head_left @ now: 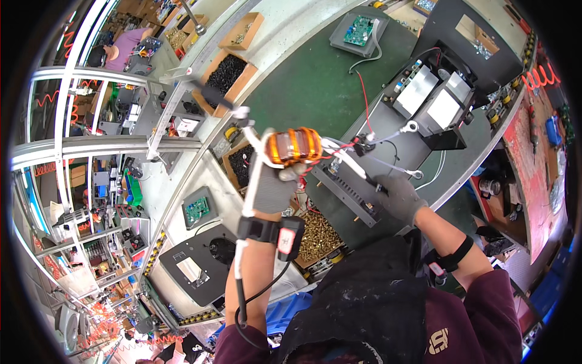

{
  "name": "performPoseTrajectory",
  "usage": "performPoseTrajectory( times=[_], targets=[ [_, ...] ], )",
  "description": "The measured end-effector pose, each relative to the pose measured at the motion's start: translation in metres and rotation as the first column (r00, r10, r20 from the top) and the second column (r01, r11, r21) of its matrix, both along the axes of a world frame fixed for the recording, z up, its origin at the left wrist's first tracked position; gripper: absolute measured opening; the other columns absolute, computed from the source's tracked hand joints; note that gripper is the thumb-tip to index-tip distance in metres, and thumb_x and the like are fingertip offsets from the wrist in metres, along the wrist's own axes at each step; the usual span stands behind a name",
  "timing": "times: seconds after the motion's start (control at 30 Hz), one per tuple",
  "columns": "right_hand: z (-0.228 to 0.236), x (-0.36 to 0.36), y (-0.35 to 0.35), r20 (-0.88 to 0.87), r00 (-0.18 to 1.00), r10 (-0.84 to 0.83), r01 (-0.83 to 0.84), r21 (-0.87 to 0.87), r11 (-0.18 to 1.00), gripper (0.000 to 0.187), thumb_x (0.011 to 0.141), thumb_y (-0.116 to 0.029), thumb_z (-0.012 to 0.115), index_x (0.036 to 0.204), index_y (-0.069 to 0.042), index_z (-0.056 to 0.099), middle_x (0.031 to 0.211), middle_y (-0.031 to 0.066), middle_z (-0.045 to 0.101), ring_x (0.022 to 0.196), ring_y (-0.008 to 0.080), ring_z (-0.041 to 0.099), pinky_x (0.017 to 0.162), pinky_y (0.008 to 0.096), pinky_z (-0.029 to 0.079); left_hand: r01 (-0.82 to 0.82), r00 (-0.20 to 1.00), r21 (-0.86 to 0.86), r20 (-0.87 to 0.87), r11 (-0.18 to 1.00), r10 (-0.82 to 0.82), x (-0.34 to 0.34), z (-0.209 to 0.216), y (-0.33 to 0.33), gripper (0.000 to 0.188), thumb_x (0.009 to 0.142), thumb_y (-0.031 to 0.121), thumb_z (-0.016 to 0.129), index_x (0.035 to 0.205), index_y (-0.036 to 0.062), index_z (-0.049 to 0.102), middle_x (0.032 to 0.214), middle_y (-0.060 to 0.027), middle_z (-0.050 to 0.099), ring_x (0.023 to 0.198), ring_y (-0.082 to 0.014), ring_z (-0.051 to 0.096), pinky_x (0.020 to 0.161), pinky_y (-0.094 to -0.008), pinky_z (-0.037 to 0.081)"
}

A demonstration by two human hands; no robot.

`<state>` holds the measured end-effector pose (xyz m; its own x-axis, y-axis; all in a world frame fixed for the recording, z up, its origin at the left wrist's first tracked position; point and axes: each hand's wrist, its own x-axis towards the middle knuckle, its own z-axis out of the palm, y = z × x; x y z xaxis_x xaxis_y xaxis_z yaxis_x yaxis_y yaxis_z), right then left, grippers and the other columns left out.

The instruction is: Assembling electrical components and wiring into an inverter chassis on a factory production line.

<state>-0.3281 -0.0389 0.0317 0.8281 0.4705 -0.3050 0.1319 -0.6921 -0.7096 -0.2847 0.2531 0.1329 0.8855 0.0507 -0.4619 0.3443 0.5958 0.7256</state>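
Note:
My left hand (274,191), in a grey glove, is closed round the underside of a copper-wound coil (294,146). Thick white leads with dark ends run off the coil; one lies along my left forearm, and another reaches toward my right hand. My right hand (398,197), gloved too, bends its fingers at the front edge of an open grey metal chassis (388,142). What its fingertips grip is hidden, though a dark lead end shows beside them. Ring-terminal cables (411,127) and a red wire lie over the chassis, which carries silver box-shaped modules (416,92).
A green mat (297,79) covers the bench. Far off lies a green circuit board (359,30) on a grey tray. Bins of black screws (225,76) and brass fasteners (318,235) stand left and near. A black panel (197,267) lies at the lower left, beside roller tracks.

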Motion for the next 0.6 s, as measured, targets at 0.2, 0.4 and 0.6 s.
performPoseTrajectory(
  times=[0.2,0.4,0.6],
  targets=[
    [-0.02,-0.02,-0.007,-0.426,0.903,-0.052,0.145,0.187,0.972,0.025,0.095,-0.01,0.048,0.111,-0.008,0.067,0.095,0.0191,0.067,0.085,0.0335,0.065,0.078,0.0413,0.051,0.068,0.99,-0.282,-0.097,0.957,-0.099,0.002,-0.009,-0.004,0.032,0.104,0.03,0.043,0.122,0.0058,0.052,0.1,-0.0178,0.061,0.05,-0.0159,0.048,0.035,-0.02,0.041],
    [-0.011,-0.007,-0.003,-0.498,0.867,-0.011,0.278,0.468,0.839,0.031,0.082,-0.002,0.067,0.113,0.002,0.066,0.095,0.0066,0.071,0.09,0.0136,0.066,0.081,0.0274,0.055,0.201,0.979,0.131,0.007,0.971,-0.203,0.003,-0.003,0.003,0.033,0.102,0.031,0.046,0.113,0.0012,0.058,0.096,-0.0141,0.064,0.05,-0.0133,0.05,0.039,-0.0221,0.043],
    [-0.024,0.004,-0.014,-0.331,0.938,0.101,0.065,0.456,0.888,0.025,0.081,-0.005,0.069,0.105,-0.001,0.07,0.09,0.0105,0.07,0.084,0.0181,0.067,0.078,0.0331,0.054,0.225,0.927,0.499,0.155,0.837,-0.342,-0.033,0.001,0.017,0.039,0.09,0.01,0.063,0.125,-0.001,0.05,0.12,-0.0158,0.061,0.1,-0.0222,0.064,0.081,-0.032,0.055]
  ],
)
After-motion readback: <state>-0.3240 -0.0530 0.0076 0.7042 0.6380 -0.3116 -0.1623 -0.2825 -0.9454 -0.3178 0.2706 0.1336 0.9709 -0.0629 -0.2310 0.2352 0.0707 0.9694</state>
